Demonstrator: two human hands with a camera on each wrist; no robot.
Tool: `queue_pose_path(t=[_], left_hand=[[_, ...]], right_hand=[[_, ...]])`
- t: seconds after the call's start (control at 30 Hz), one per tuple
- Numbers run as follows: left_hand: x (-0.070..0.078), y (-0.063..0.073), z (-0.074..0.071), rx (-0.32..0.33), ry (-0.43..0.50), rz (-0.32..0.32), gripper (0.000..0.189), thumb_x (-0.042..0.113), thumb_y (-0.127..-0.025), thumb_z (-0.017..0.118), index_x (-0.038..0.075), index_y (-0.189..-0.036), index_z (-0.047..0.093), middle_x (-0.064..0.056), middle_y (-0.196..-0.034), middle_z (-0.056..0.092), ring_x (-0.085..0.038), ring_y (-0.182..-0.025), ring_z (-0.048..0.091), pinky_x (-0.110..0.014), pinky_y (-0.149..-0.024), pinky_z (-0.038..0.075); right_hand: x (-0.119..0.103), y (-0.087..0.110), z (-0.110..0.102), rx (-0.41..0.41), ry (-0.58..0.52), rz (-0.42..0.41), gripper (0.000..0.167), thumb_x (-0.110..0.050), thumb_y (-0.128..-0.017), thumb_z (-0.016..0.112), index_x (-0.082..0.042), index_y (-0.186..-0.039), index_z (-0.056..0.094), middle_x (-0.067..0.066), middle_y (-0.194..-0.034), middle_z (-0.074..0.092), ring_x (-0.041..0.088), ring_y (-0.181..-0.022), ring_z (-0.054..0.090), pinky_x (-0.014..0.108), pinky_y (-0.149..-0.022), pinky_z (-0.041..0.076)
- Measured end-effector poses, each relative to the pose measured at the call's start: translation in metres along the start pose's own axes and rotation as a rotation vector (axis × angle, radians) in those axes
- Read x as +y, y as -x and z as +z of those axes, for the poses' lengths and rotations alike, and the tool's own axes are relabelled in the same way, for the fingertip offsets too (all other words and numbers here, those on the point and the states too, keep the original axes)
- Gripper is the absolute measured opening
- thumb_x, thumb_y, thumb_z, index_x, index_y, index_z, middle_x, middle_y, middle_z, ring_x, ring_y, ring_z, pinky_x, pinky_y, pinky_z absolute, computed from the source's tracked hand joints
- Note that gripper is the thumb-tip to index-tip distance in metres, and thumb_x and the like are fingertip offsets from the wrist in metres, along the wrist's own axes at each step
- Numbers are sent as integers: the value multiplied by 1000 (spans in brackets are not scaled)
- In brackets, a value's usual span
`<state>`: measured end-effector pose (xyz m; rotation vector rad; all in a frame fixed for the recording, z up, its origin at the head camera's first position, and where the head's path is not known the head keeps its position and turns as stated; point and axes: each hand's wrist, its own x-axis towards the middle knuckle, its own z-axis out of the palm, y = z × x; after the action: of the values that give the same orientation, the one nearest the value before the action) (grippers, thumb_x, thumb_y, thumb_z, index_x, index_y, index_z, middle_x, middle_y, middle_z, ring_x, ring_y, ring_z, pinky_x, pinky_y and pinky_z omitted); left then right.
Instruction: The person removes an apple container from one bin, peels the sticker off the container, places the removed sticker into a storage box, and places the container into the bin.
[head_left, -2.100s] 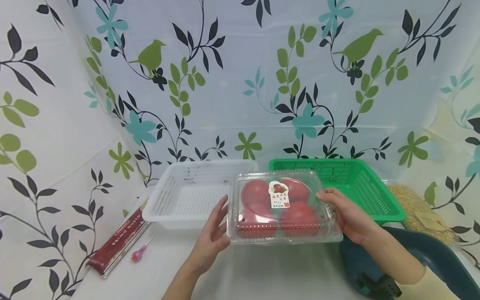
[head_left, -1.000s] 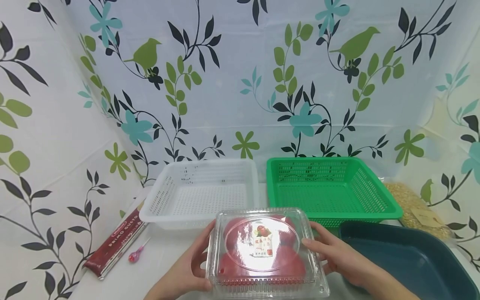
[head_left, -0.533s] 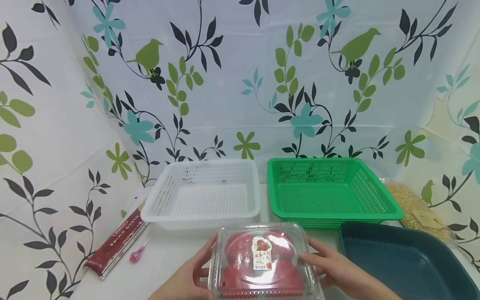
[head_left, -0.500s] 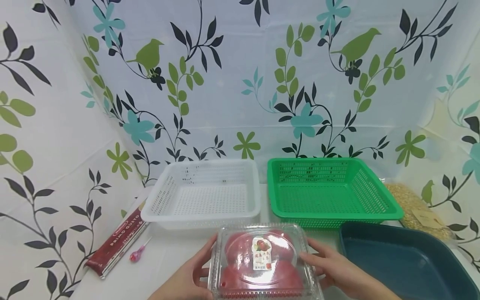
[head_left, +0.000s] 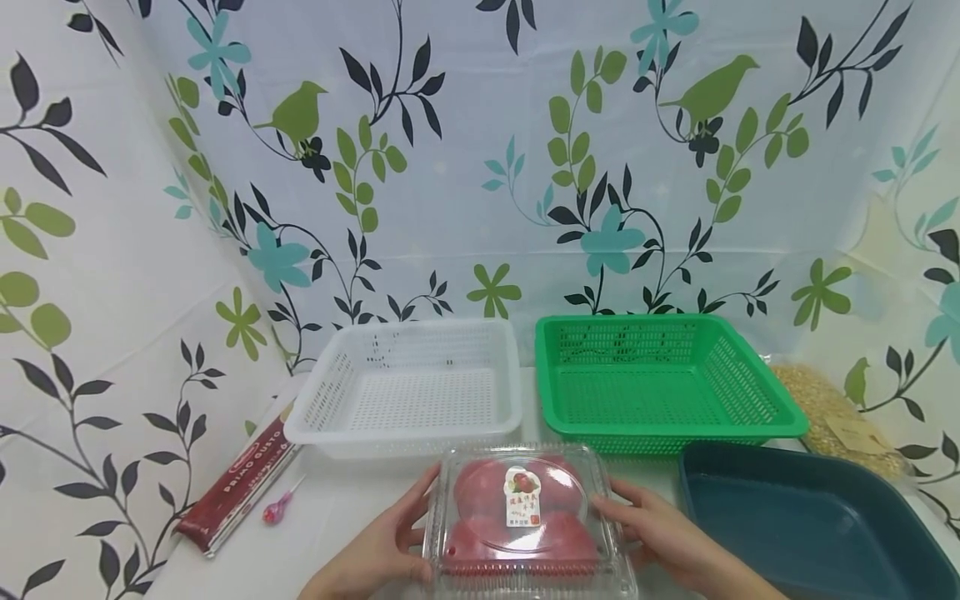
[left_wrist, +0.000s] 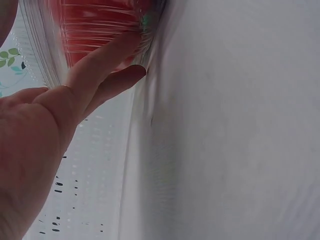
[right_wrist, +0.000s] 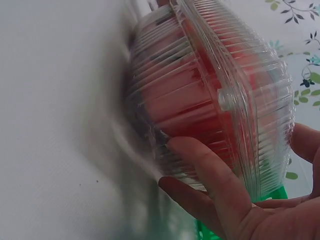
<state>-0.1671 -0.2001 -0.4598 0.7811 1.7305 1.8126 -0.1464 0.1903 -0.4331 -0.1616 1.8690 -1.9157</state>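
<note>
In the head view, a clear plastic clamshell box [head_left: 517, 575] of red tomatoes [head_left: 555, 537] is low at the front centre of the table. A white label [head_left: 522, 497] with a tomato picture shows on its lid. My left hand [head_left: 382, 542] holds the box's left side, fingers spread along the wall. On the opposite side my right hand [head_left: 660, 533] grips it, thumb up at the lid edge. The right wrist view has the fingers [right_wrist: 210, 165] under the ribbed lower wall, close to the white tabletop. In the left wrist view, fingertips [left_wrist: 132, 40] press the box's lower wall.
Behind the box stand a white basket [head_left: 405, 437] and a green basket [head_left: 675, 432]. A dark blue tray [head_left: 795, 517] lies at right, with a bag of yellow grains [head_left: 817, 400] beyond. At left are a red Primo Gusto packet [head_left: 240, 483] and a pink lollipop [head_left: 276, 508].
Both hands have brought the tomato box down and toward me from in front of the baskets. In the last half second it has barely shifted. The baskets stay in place.
</note>
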Motion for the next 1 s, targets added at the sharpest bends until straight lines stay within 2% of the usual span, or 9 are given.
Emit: queue_pose_path(t=[0.13,0.33,0.63,0.8,0.9,1.0], left_hand=[[0,-2,-1,29,0,-26,116,21,-83,84,20,-164,0,-30,-163,1,-45,-133,47,-36,-108,44],[3,-4,0,69,-24,-75,117,19,-81,85,20,-164,2,-30,-163,4,-47,-135,44,-44,-111,42],[6,-6,-1,58,-57,-79,117,23,-82,85,21,-164,1,-29,-164,3,-49,-142,32,-51,-116,32],[11,-4,-2,62,-94,-62,113,30,-86,82,20,-164,0,-30,-163,1,-55,-143,22,-59,-116,27],[14,-5,-2,107,-125,-43,103,30,-92,77,16,-164,4,-30,-164,3,-57,-143,18,-59,-115,30],[14,-8,2,200,-163,-26,89,21,-96,71,13,-163,13,-26,-164,9,-54,-144,20,-57,-112,37]], right_hand=[[0,-1,-1,41,33,15,82,-37,-105,55,13,-155,11,13,-120,65,30,-95,69,46,-74,61],[-1,-3,-2,43,38,38,83,-39,-105,54,14,-154,12,14,-121,65,30,-96,69,47,-75,62],[-2,-4,-5,82,88,65,82,-42,-105,52,14,-153,16,22,-129,61,33,-104,66,49,-80,60],[-9,-1,-9,113,115,62,79,-38,-104,54,13,-153,18,26,-131,58,38,-112,63,52,-83,59],[-20,1,-12,122,149,39,75,-34,-105,55,12,-153,21,29,-138,52,40,-115,61,52,-85,59],[-33,3,-15,138,231,8,71,-33,-104,57,10,-152,27,29,-140,50,39,-117,60,50,-86,59]])
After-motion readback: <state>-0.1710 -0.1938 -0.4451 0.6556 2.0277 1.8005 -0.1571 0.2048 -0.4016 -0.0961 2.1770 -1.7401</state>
